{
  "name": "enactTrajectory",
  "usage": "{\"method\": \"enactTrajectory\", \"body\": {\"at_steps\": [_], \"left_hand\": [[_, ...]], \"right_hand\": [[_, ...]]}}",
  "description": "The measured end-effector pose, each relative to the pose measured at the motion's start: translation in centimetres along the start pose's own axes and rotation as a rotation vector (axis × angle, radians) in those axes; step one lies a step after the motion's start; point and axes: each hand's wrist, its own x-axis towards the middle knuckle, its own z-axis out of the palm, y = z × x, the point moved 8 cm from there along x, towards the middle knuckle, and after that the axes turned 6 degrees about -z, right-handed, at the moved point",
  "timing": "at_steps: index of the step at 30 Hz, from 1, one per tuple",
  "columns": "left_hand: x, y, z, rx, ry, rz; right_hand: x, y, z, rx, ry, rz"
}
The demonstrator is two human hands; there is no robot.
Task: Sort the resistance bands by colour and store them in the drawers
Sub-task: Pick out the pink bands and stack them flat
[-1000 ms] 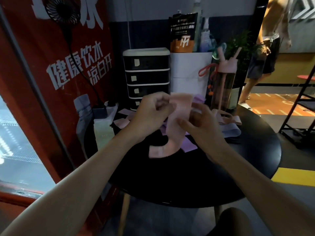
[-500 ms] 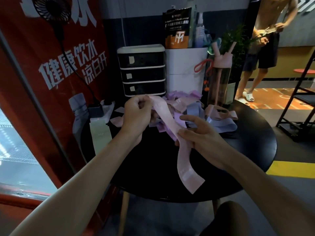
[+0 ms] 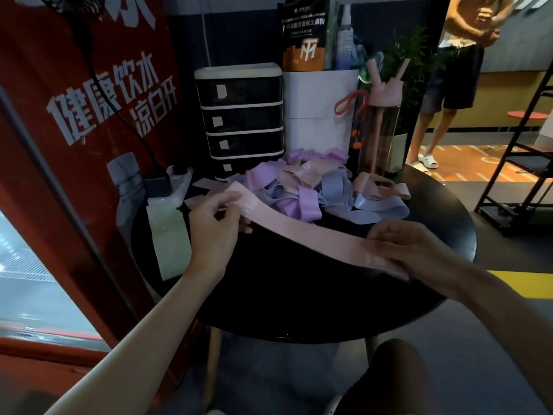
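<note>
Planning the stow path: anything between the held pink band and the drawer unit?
Partly. The pink band is held between left hand and right hand. The pile of bands lies between it and the drawer unit, hiding part of the lowest drawer. Upper drawers are unobstructed, but all look shut.

My only camera rides on my head (wide-angle, so the edges bow), facing forward and down. It sits close: my fingers (image 3: 223,202) fill mid-frame, the drawer unit (image 3: 239,121) stands beyond them, the table (image 3: 299,301) edge lies on my side of them.
</note>
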Motion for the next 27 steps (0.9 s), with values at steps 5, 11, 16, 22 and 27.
{"method": "enactTrajectory", "body": {"at_steps": [5,11,16,22,27], "left_hand": [[-2.6,-1.6,0.4,0.234,-0.073,0.114],[-4.9,-2.3,1.4,0.513,-0.183,0.289],[-5.4,-2.5,1.8,0.740,-0.161,0.452],[-7.5,-3.0,4.9,0.843,-0.518,0.620],[-7.4,-4.1,5.4,0.877,-0.609,0.630]], "right_hand": [[0.4,1.3,-2.9,-0.395,0.040,-0.004],[0.8,2.0,-3.6,-0.523,0.044,-0.006],[1.0,3.1,-3.6,-0.876,0.055,0.029],[1.0,1.5,-1.2,-0.823,0.102,-0.141],[1.6,1.9,1.7,-0.787,-0.021,-0.157]]}}
